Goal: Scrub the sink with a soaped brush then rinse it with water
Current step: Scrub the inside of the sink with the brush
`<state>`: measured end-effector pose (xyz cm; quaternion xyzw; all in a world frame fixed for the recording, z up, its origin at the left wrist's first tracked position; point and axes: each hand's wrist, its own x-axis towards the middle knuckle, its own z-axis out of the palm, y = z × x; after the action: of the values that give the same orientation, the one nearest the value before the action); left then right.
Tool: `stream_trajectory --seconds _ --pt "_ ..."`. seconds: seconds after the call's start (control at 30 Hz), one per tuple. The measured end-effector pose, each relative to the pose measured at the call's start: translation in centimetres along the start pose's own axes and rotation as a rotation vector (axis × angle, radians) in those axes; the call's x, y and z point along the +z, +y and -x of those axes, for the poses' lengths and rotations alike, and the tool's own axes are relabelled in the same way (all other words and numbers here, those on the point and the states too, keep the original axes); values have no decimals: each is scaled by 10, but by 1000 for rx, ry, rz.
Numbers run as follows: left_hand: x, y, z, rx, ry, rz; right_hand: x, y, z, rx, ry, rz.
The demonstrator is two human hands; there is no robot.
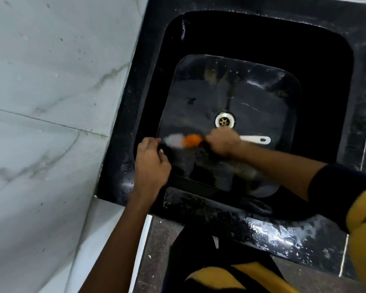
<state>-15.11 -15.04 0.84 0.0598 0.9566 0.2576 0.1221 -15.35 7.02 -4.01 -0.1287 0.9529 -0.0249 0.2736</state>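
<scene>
A black sink (317, 115) is set in a wet black counter, with a white drain (224, 120) in its floor. My right hand (222, 142) grips a brush (190, 140) with an orange and white head and a white handle that sticks out to the right. The brush head lies blurred against the sink's left wall. My left hand (151, 163) rests on the sink's left front rim, fingers curled over the edge, just left of the brush head.
White marble-look wall tiles (51, 102) fill the left side. The counter's front edge (262, 227) is wet and glistening. Dark floor tiles and my yellow and black clothing show below it.
</scene>
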Motion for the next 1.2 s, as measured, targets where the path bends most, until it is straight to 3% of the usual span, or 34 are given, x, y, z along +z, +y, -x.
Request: stream_trajectory --seconds 0.1,0.13,0.2,0.3,0.37,0.4,0.5,0.57,0.63,0.7,0.77,0.83,0.9,0.97,1.03,1.17,1.2 --pt "1 -5 -2 118 -42 -159 -12 54 -40 495 156 -206" --pt "2 -5 -2 121 -39 -168 -11 58 -45 584 188 -247" --pt "2 -4 -2 82 -27 -140 -6 40 -40 446 192 -166" --pt "3 -2 0 21 -25 -111 14 -25 3 -92 -141 -44" --pt "4 -2 0 23 -42 -113 13 -18 15 -213 -192 93" --pt "4 -2 -1 26 -54 -122 6 1 5 -113 -133 104" --pt "5 -1 -4 33 -66 -148 -22 74 -37 498 114 -132" --pt "6 -2 -3 32 -65 -144 -25 93 -45 713 216 -241" --pt "5 -2 -3 44 -66 -141 -16 65 -39 564 176 -193" --pt "4 0 -3 64 -62 -153 0 21 -19 276 -32 -160" --pt "3 1 -3 84 -57 -166 8 10 1 -1 -140 -18" --pt "2 2 -3 84 -47 -176 -3 46 -6 157 -47 37" --pt "2 3 -4 75 -44 -195 -16 95 -18 554 113 -67" --pt "2 5 -3 71 -40 -207 -20 125 -22 797 218 -181" --pt "2 5 -3 69 -48 -217 -16 108 -26 704 249 -167" --pt "1 6 -3 64 -62 -234 -2 38 -26 131 46 -74" --pt "2 6 -3 61 -61 -232 -13 43 -32 113 47 -8"
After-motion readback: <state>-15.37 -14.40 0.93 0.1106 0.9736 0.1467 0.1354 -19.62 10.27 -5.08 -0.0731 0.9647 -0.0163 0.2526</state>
